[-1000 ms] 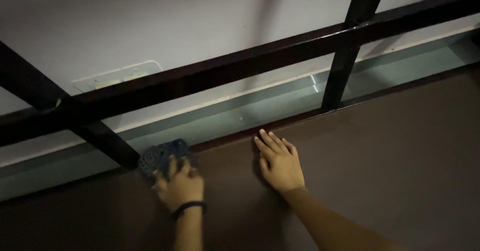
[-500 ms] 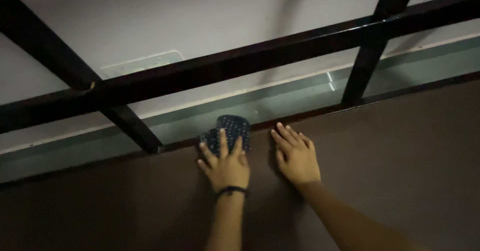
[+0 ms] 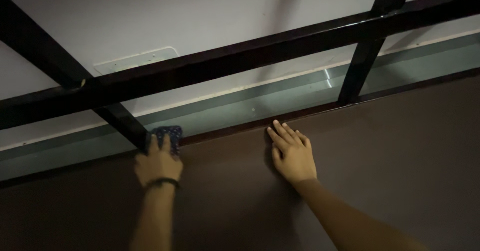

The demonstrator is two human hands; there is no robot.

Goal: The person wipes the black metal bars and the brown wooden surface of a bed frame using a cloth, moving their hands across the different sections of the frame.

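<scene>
Dark blue cloth (image 3: 169, 137), dotted with a pale pattern, lay bunched at the upper edge of a brown panel (image 3: 390, 151), tucked right against the foot of a dark slanting bar (image 3: 120, 118). The left hand (image 3: 158, 162) was pressed flat on top of it, fingers spread over the fabric rather than curled round it, so the grip read as a downward press and not a pinch; that flat hold looked suited to keeping the cloth tight against the surface at the corner where bar and panel met. Most of the cloth was under the palm and fingers, with only its far end showing beyond the fingertips. A dark band circled that wrist.

Well apart to the right, the right hand (image 3: 292, 154) rested open on the bare panel, fingers together and pointing up toward the edge, holding nothing. By its placement it seemed to serve as a brace, steadying the body while the other arm reached out.

Above the panel ran a pale greenish ledge (image 3: 240, 112), then a long dark rail (image 3: 250, 56) crossed by a second upright bar (image 3: 367, 46), with a pale wall (image 3: 200, 11) and a small flat plate (image 3: 135, 59) behind.
</scene>
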